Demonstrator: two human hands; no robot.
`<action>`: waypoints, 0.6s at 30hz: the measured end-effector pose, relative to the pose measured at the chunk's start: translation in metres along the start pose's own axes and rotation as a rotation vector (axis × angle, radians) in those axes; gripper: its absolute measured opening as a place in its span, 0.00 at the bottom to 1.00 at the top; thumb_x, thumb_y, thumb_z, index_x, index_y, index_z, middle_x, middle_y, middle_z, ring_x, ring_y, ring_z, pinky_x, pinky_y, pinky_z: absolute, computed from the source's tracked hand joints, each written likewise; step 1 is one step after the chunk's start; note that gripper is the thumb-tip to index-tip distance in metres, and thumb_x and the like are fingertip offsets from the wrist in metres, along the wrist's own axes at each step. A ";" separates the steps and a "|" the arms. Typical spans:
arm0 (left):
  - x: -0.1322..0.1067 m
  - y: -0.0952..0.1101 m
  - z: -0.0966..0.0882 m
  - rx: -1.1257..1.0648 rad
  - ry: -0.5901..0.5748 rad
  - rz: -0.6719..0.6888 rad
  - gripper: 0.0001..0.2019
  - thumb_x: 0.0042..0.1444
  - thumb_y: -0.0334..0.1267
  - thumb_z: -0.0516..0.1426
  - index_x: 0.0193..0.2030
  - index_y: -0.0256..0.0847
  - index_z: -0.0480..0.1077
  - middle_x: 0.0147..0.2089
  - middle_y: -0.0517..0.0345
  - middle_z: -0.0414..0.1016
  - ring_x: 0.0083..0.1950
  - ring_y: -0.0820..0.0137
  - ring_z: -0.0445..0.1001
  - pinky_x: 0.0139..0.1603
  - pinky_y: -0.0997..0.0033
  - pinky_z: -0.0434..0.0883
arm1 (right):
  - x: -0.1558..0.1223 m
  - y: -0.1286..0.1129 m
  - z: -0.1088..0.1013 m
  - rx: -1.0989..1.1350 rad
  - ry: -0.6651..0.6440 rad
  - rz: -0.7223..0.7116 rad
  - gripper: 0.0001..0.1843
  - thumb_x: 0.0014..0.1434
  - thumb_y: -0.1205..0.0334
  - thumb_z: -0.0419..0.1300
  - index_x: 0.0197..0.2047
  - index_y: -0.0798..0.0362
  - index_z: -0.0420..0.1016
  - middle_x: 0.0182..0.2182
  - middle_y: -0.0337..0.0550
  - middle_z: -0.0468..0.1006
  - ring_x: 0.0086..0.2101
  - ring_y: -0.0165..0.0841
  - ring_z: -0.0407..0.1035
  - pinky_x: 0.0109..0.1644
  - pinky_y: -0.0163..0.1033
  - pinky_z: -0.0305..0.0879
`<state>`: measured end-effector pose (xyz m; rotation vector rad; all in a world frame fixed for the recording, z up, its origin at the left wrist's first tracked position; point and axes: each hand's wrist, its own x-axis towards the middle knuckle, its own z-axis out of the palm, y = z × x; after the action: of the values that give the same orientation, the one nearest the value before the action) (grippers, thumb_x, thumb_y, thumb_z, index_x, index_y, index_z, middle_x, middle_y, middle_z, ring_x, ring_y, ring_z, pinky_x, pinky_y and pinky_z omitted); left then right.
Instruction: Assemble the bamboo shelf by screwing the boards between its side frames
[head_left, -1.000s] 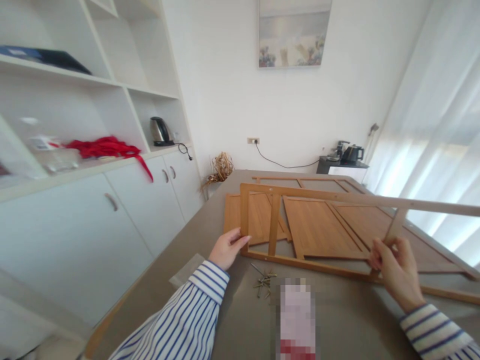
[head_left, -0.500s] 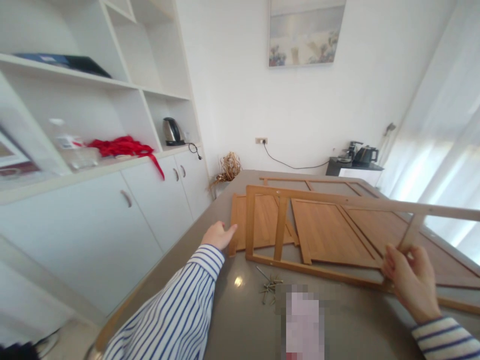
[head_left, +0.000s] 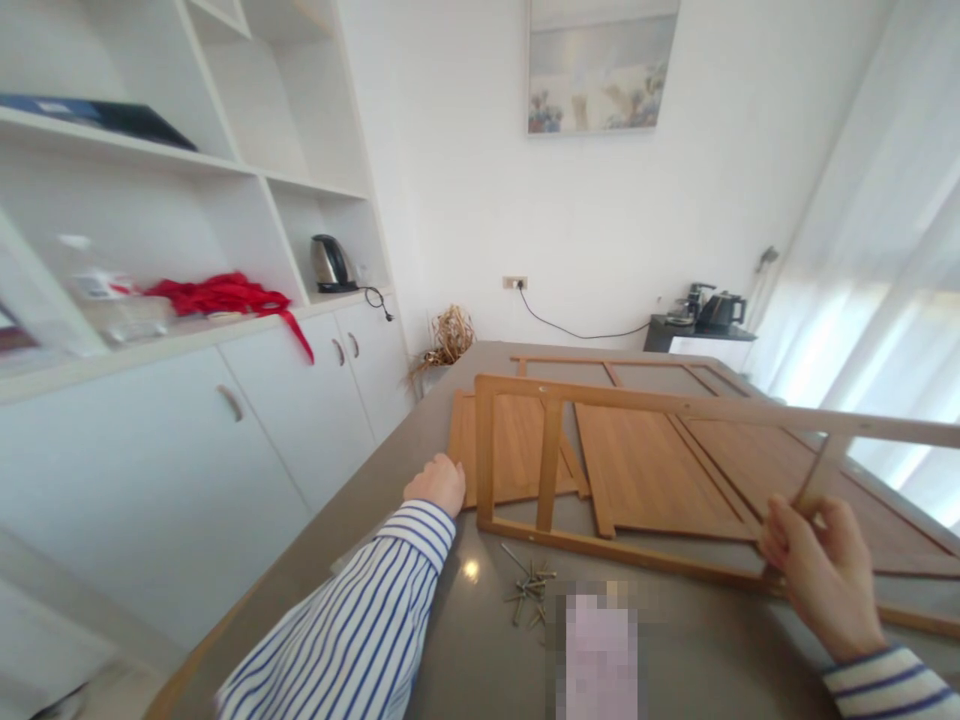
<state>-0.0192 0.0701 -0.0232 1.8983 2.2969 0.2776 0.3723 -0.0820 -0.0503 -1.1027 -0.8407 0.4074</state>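
Note:
My right hand (head_left: 829,565) is closed round a crossbar of a long, light-brown wooden frame (head_left: 600,397), which stands tilted up on its long lower rail. My left hand (head_left: 437,485) is at the left edge of a small slatted wooden panel (head_left: 510,450) lying on the table behind the frame. Its fingers curl at that edge, partly hidden from me. A larger wooden panel (head_left: 645,460) lies to the right, seen through the frame. Several loose bolts (head_left: 529,590) are piled in front of the frame's lower rail.
A pixelated pale pink thing (head_left: 600,650) is at the near side of the grey table (head_left: 480,640). Another wooden frame (head_left: 562,362) lies at the far end. White cabinets (head_left: 300,400) run along the left, holding a kettle (head_left: 330,262) and red cloth (head_left: 225,293).
My left hand has closed at the small panel's edge; its thumb stuck out before. My right hand keeps its hold on the frame. The view has shifted slightly.

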 end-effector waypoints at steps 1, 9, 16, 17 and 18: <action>0.000 0.001 0.000 -0.005 0.008 -0.004 0.20 0.61 0.44 0.44 0.48 0.30 0.67 0.46 0.31 0.75 0.50 0.47 0.74 0.47 0.50 0.68 | 0.000 0.000 0.000 0.007 0.004 0.013 0.18 0.52 0.56 0.66 0.29 0.49 0.57 0.18 0.27 0.59 0.16 0.23 0.55 0.16 0.29 0.53; 0.009 -0.006 -0.001 -0.192 0.062 -0.025 0.17 0.58 0.42 0.50 0.45 0.29 0.69 0.46 0.27 0.74 0.52 0.45 0.73 0.50 0.49 0.66 | -0.002 -0.001 0.000 0.010 -0.007 0.038 0.19 0.52 0.56 0.66 0.28 0.48 0.55 0.18 0.28 0.59 0.17 0.24 0.54 0.16 0.29 0.53; 0.022 -0.021 -0.003 -0.701 -0.055 -0.040 0.16 0.55 0.46 0.54 0.33 0.34 0.74 0.38 0.43 0.79 0.43 0.58 0.78 0.40 0.66 0.72 | -0.004 -0.005 0.001 0.008 -0.022 0.027 0.19 0.53 0.56 0.65 0.28 0.48 0.55 0.18 0.28 0.59 0.16 0.23 0.55 0.15 0.29 0.52; 0.021 -0.020 -0.003 -0.785 -0.079 -0.055 0.16 0.55 0.46 0.53 0.34 0.34 0.74 0.36 0.45 0.80 0.40 0.60 0.79 0.36 0.68 0.73 | -0.004 -0.005 0.001 0.001 -0.020 0.020 0.19 0.53 0.56 0.65 0.28 0.48 0.55 0.18 0.28 0.59 0.16 0.23 0.55 0.15 0.28 0.52; 0.020 -0.019 -0.003 -0.864 -0.098 -0.072 0.15 0.56 0.44 0.53 0.36 0.33 0.74 0.36 0.46 0.80 0.38 0.62 0.79 0.34 0.69 0.73 | -0.004 -0.004 0.001 -0.007 -0.019 0.015 0.19 0.53 0.56 0.65 0.28 0.48 0.55 0.18 0.28 0.59 0.16 0.23 0.55 0.15 0.28 0.52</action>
<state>-0.0418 0.0858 -0.0250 1.3326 1.7264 0.9524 0.3688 -0.0858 -0.0479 -1.1135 -0.8516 0.4283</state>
